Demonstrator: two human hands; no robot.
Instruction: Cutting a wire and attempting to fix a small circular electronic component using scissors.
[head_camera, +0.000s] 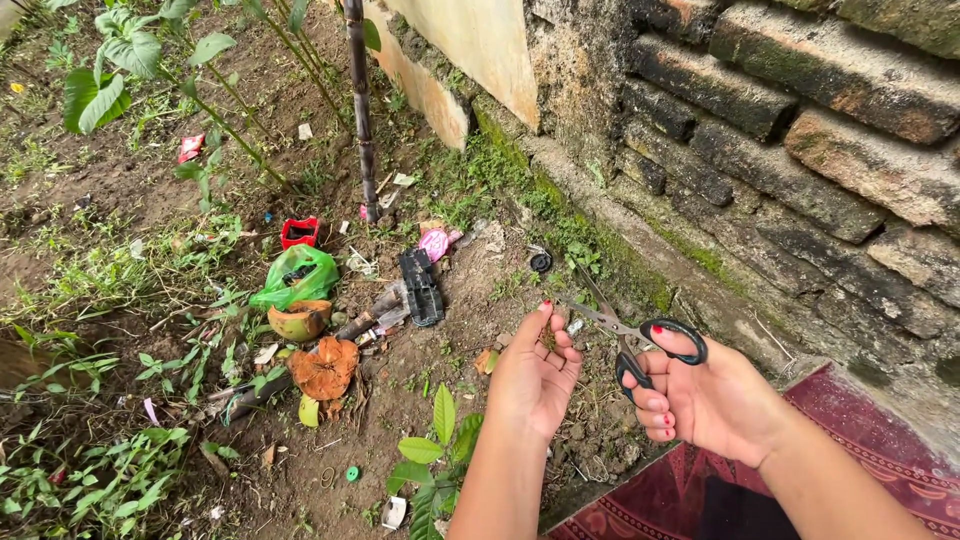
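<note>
My right hand (700, 395) grips black-handled scissors (640, 335), thumb and fingers through the loops, with the metal blades pointing left toward my other hand. My left hand (535, 375) is raised palm-up just left of the blades, its fingers pinching a small brownish bit of plant (548, 336) at the blade tips. Both hands hover over bare soil beside a mossy brick wall (800, 130).
Litter lies on the ground to the left: a green plastic bag (298, 275), a red container (299, 232), a black object (421, 286), coconut husk pieces (322, 368). A dark cane stalk (360, 100) stands upright. A small leafy seedling (435, 460) grows below. Red patterned cloth (700, 490) covers my lap.
</note>
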